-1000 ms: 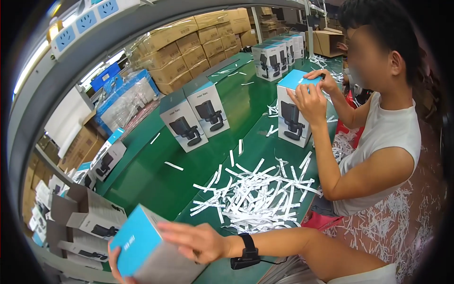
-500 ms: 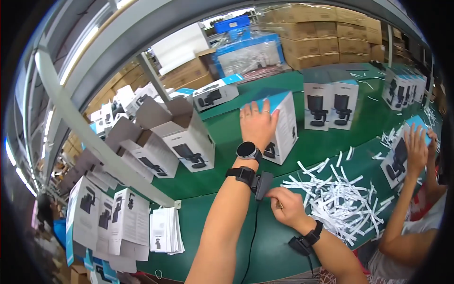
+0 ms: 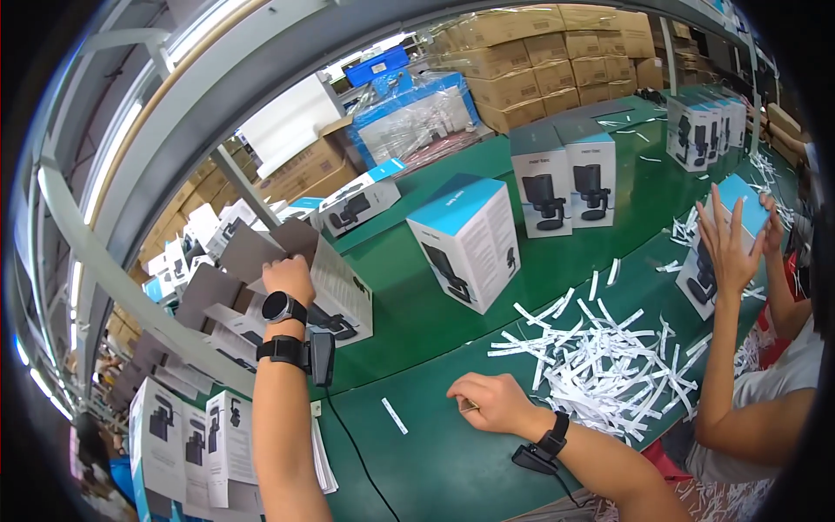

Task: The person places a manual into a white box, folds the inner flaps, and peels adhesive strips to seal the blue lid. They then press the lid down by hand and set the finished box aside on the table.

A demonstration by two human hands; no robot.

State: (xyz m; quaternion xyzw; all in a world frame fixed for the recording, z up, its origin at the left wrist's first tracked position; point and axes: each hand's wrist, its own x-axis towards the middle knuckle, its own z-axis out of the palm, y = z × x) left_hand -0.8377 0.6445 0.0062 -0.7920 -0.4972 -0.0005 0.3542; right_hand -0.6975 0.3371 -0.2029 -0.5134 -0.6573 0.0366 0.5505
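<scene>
Left hand (image 3: 289, 278) at an open box (image 3: 342, 291) (right hand (image 3: 494, 404), fingers curled, near paper strips (image 3: 609, 370))

Green bench (image 3: 452, 348), glossy, runs diagonally back through the room. Grey metal beam (image 3: 217, 87) arcs overhead, bent by fisheye; strip light (image 3: 209, 29) lit, upper left. Behind bench: wall of stacked brown cartons (image 3: 539, 65), plastic-wrapped load (image 3: 413, 126) with blue edging, blue bin (image 3: 376, 66) above it, white panel (image 3: 287, 130) to the left. Reddish-brown floor (image 3: 722, 496) lower right, littered with paper strips (image 3: 744, 489).
</scene>
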